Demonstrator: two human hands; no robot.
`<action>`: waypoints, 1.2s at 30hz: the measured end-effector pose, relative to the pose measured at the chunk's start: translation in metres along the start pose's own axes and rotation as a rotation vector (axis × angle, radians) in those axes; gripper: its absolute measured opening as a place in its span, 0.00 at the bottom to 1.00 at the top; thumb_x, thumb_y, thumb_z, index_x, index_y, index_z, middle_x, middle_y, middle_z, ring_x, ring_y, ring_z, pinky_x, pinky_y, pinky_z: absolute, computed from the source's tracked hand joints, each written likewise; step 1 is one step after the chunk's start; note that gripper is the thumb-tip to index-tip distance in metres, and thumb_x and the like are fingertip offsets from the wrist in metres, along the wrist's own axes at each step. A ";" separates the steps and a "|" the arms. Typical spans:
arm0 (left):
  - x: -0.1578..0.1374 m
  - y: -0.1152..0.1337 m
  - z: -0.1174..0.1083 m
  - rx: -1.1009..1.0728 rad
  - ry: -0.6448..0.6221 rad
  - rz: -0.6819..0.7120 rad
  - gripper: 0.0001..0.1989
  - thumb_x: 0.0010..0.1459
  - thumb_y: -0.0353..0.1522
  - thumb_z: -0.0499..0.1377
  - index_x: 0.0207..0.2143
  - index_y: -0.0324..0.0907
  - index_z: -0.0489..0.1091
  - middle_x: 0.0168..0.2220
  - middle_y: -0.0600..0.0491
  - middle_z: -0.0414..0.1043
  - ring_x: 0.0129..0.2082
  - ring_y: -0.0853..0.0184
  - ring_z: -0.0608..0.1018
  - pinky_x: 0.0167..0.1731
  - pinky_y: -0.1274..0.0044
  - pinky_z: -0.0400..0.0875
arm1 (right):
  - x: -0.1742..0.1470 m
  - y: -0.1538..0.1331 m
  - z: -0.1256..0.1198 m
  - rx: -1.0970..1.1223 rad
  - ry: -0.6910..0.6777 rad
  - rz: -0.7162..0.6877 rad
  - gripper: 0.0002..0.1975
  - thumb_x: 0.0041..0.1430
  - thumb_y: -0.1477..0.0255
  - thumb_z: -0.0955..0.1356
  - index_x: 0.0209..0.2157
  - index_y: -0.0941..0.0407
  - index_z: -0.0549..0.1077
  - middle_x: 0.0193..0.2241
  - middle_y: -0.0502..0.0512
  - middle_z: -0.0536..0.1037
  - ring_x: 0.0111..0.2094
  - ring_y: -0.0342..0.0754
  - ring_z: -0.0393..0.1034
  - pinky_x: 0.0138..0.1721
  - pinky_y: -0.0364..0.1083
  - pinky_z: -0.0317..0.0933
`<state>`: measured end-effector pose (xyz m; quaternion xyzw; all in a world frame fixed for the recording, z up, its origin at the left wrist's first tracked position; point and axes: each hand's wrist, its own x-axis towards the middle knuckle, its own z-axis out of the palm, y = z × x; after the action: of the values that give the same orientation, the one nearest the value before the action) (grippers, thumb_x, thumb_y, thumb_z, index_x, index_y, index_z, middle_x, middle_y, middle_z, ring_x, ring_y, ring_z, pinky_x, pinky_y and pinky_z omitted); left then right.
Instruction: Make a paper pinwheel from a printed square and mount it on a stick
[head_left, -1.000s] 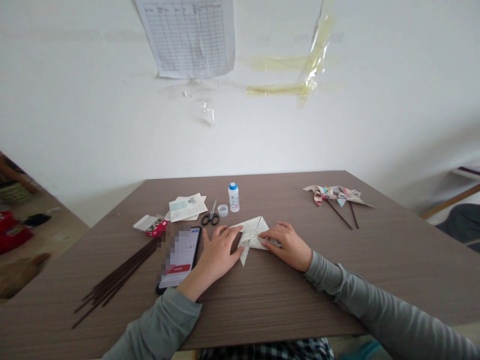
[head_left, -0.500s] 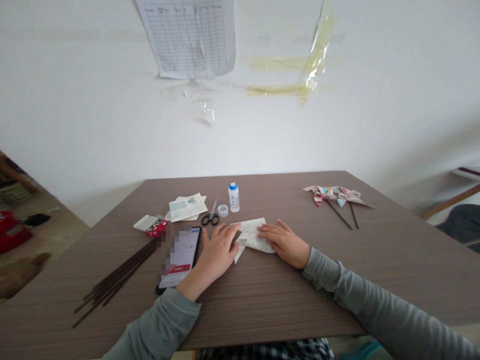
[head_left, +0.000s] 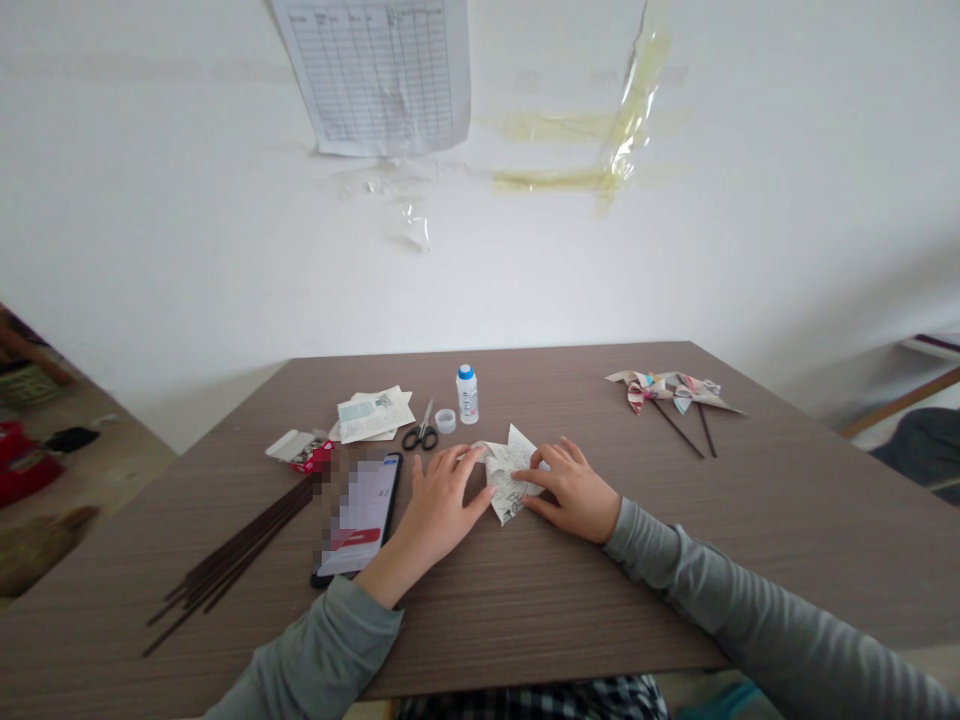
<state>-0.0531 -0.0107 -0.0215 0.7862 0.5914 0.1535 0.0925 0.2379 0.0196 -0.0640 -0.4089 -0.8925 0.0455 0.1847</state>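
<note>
In front of me on the table lies a partly folded piece of printed paper (head_left: pixel 508 468), with pointed corners sticking out. My left hand (head_left: pixel 446 500) holds its left side: the fingertips press the upper left corner and the thumb rests by the lower left edge. From the right, my right hand (head_left: pixel 577 492) bends its fingers over the paper, thumb and forefinger gripping it near the middle. Part of the paper's right side is hidden under those fingers. Just beyond it stand a white glue bottle with a blue cap (head_left: pixel 467 396) and black-handled scissors (head_left: pixel 421 432).
A phone (head_left: pixel 358 520) lies left of my left wrist, beside a bundle of dark sticks (head_left: pixel 232 545). Behind are a small red and white box (head_left: pixel 304 450), cut paper sheets (head_left: pixel 373 414) and a clear round cap (head_left: pixel 445 421). Two paper pinwheels (head_left: pixel 671 390) lie far right.
The paper has changed shape: a corner now points up at the back and another toward me. My right fingers have curled from flat to gripping, and my left thumb has moved right.
</note>
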 end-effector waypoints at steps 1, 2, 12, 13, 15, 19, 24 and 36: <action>0.000 0.001 0.000 -0.005 -0.010 0.001 0.31 0.82 0.38 0.69 0.83 0.55 0.80 0.82 0.40 0.83 0.85 0.37 0.79 0.89 0.30 0.62 | 0.000 0.000 0.000 0.006 0.003 -0.006 0.20 0.86 0.60 0.78 0.72 0.40 0.92 0.62 0.64 0.90 0.64 0.67 0.85 0.84 0.85 0.65; -0.001 0.001 -0.001 -0.008 -0.020 0.003 0.31 0.82 0.38 0.69 0.83 0.55 0.79 0.82 0.40 0.82 0.85 0.37 0.79 0.89 0.30 0.62 | 0.000 0.000 0.001 0.013 0.008 -0.016 0.19 0.86 0.61 0.78 0.72 0.40 0.92 0.62 0.63 0.90 0.64 0.67 0.85 0.83 0.83 0.66; -0.002 0.009 -0.004 -0.014 -0.116 0.034 0.35 0.79 0.32 0.70 0.84 0.53 0.79 0.86 0.38 0.78 0.87 0.35 0.77 0.91 0.25 0.52 | 0.000 0.005 0.004 0.037 0.061 -0.027 0.17 0.86 0.67 0.76 0.68 0.46 0.92 0.68 0.64 0.93 0.67 0.66 0.85 0.78 0.71 0.73; -0.001 0.009 -0.005 -0.007 -0.122 0.037 0.34 0.79 0.32 0.70 0.84 0.54 0.80 0.86 0.39 0.78 0.88 0.36 0.77 0.91 0.25 0.51 | 0.000 0.005 0.005 0.037 0.059 -0.024 0.17 0.85 0.67 0.77 0.67 0.45 0.92 0.67 0.63 0.93 0.67 0.66 0.86 0.78 0.72 0.73; -0.001 0.009 -0.004 0.011 -0.122 0.045 0.32 0.79 0.33 0.71 0.82 0.57 0.83 0.85 0.40 0.80 0.87 0.36 0.77 0.91 0.25 0.52 | 0.000 0.005 0.005 0.036 0.055 -0.015 0.17 0.84 0.68 0.77 0.67 0.45 0.93 0.66 0.62 0.94 0.67 0.67 0.87 0.80 0.74 0.71; 0.001 0.010 -0.004 0.049 -0.122 0.063 0.30 0.78 0.34 0.72 0.78 0.59 0.86 0.82 0.41 0.83 0.86 0.37 0.78 0.91 0.25 0.51 | 0.000 0.006 0.005 0.036 0.044 0.003 0.17 0.84 0.68 0.76 0.67 0.44 0.92 0.66 0.62 0.94 0.67 0.67 0.87 0.81 0.76 0.70; 0.002 0.016 -0.006 0.082 -0.130 0.070 0.27 0.78 0.32 0.73 0.75 0.58 0.89 0.82 0.40 0.82 0.85 0.34 0.78 0.89 0.21 0.48 | 0.000 0.004 0.003 0.043 0.029 0.014 0.18 0.84 0.68 0.76 0.68 0.44 0.93 0.67 0.61 0.94 0.67 0.68 0.86 0.82 0.78 0.69; 0.002 0.016 -0.009 0.093 -0.118 0.092 0.25 0.78 0.32 0.74 0.73 0.58 0.91 0.82 0.40 0.82 0.84 0.34 0.79 0.89 0.20 0.49 | 0.002 0.002 0.011 -0.035 0.061 0.001 0.20 0.87 0.66 0.75 0.73 0.42 0.90 0.65 0.61 0.93 0.65 0.66 0.85 0.81 0.75 0.70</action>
<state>-0.0417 -0.0137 -0.0082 0.8236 0.5548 0.0832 0.0834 0.2342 0.0228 -0.0742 -0.4135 -0.8870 0.0174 0.2048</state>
